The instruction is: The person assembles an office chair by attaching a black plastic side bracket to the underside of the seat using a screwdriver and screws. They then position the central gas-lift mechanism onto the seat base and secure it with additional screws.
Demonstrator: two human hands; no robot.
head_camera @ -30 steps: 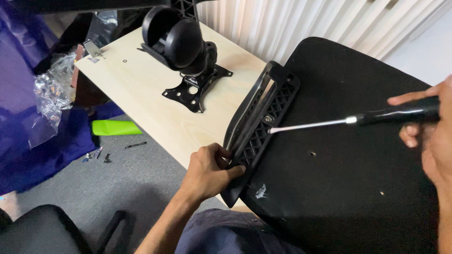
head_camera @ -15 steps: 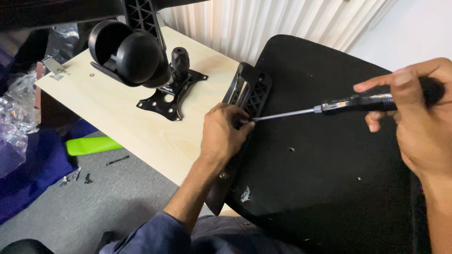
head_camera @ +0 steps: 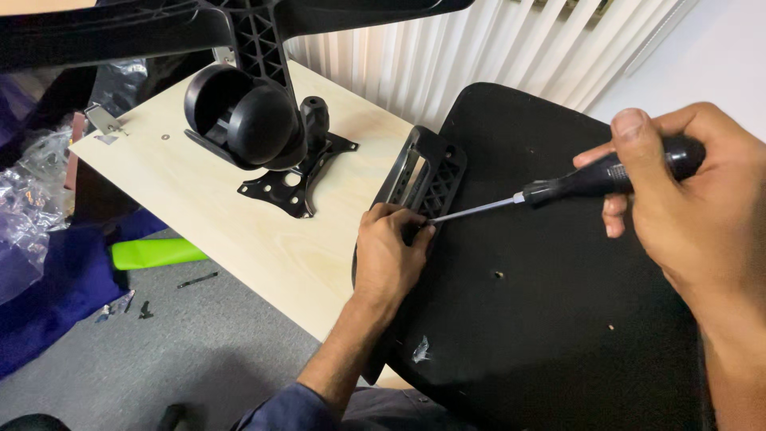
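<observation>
Head view looks down on the action: the left hand (head_camera: 387,259) is curled over the near end of the black plastic armrest bracket (head_camera: 419,179), fingertips pinched together right where the tool's tip arrives. What sits under those fingertips is hidden, too small to tell. The right hand (head_camera: 686,199) is wrapped firmly around the black handle of the screwdriver (head_camera: 558,187), thumb laid along the top, fingers closed tight. Its bright metal shaft runs leftward and slightly down, tip meeting the left hand's fingers at the edge of the bracket.

The bracket lies along the left edge of the black seat underside (head_camera: 550,319), which fills the right half of the scene and rests partly on the pale wooden board (head_camera: 239,239). A couple of small holes show in the seat's surface near the middle.

Farther left on the board lies a black metal mounting plate (head_camera: 291,179), and over it hangs a black caster wheel (head_camera: 243,120) on a chair base leg (head_camera: 104,32). White vertical blinds (head_camera: 479,48) stand at the far side. Down left, on grey carpet (head_camera: 199,351), there is a green object (head_camera: 155,253), crumpled clear plastic wrap (head_camera: 32,199), blue fabric (head_camera: 56,295) and a few small dark bits of hardware.
</observation>
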